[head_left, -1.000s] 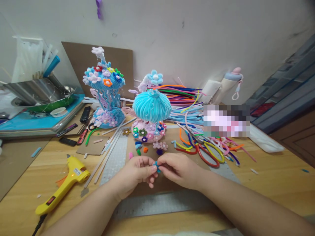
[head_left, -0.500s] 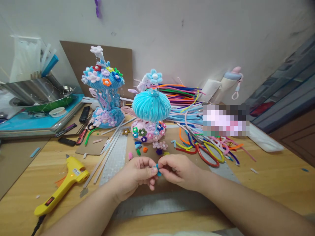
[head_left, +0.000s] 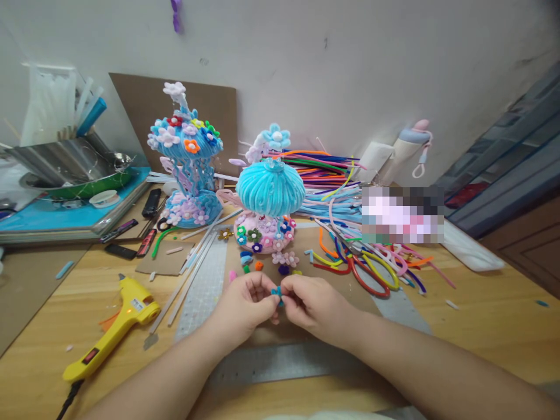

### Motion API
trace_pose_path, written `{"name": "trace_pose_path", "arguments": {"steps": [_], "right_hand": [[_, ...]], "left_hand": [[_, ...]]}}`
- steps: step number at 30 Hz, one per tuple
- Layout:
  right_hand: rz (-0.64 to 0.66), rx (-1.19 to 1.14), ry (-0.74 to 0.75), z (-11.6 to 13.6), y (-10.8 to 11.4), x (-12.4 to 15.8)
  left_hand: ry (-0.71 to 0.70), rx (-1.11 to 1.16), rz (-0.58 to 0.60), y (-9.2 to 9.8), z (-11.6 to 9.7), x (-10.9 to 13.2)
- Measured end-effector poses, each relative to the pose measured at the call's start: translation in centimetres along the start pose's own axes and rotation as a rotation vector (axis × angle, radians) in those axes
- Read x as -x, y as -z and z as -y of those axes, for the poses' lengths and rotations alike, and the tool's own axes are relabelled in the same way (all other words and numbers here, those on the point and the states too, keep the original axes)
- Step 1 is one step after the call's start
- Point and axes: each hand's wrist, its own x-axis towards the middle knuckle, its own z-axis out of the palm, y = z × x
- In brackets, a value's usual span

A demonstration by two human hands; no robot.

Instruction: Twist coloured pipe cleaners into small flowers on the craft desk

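Between my fingertips is a small blue fuzzy pipe-cleaner flower [head_left: 277, 293], partly hidden by the fingers. My left hand [head_left: 247, 300] pinches it from the left, and my right hand [head_left: 312, 302] pinches its right side. Just beyond them lie small pipe-cleaner pieces, among them an orange one [head_left: 259, 265] and a dark purple one [head_left: 284, 269]. Behind these stands a lamp-like craft with a turquoise ribbed top [head_left: 270, 188] and a pink base [head_left: 262, 248] dotted with little flowers. A taller blue craft [head_left: 186, 151] covered in flowers stands to its left.
A yellow glue gun [head_left: 118, 326] lies at the left with its cord. Red- and yellow-handled scissors [head_left: 370, 277] rest among pipe-cleaner scraps at the right. Bundled pipe cleaners [head_left: 324, 169] lie along the wall. A metal bowl [head_left: 65, 163] sits at the far left.
The blue flower has turned between my fingers, and my left hand's lower fingers have curled in. Both hands stay together at nearly the same place.
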Motion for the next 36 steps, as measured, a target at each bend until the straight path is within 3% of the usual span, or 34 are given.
{"name": "trace_pose_path", "arguments": {"steps": [4, 10, 12, 14, 18, 20, 30, 36], "right_hand": [[-0.059, -0.299, -0.26, 0.6, -0.9, -0.1], [0.031, -0.851, -0.554, 1.0, -1.4, -0.5], [0.057, -0.978, -0.574, 0.7, -1.3, -0.6], [0.082, -1.017, -0.568, 0.3, -1.3, -0.7], [0.03, -0.813, -0.42, -0.4, -1.1, -0.7], [0.002, -0.681, -0.303, -0.6, -0.8, -0.6], [0.014, -0.21, -0.04, -0.8, 0.5, -0.4], [-0.039, -0.092, 0.088, -0.6, 0.3, -0.3]], "left_hand": [[-0.199, -0.244, -0.104, -0.1, 0.4, 0.3], [-0.504, -0.674, -0.155, 0.4, 0.9, 0.9], [-0.516, -0.704, -0.153, 0.4, 0.9, 0.9], [-0.427, -0.594, -0.145, 0.4, 0.8, 0.6], [-0.063, -0.115, -0.033, 0.6, 0.2, -0.1], [0.048, 0.057, 0.017, 0.8, 0.0, -0.3], [0.177, 0.193, 0.105, 0.8, -0.3, 0.0], [0.216, 0.296, 0.139, 0.6, -0.2, 0.2]]}}
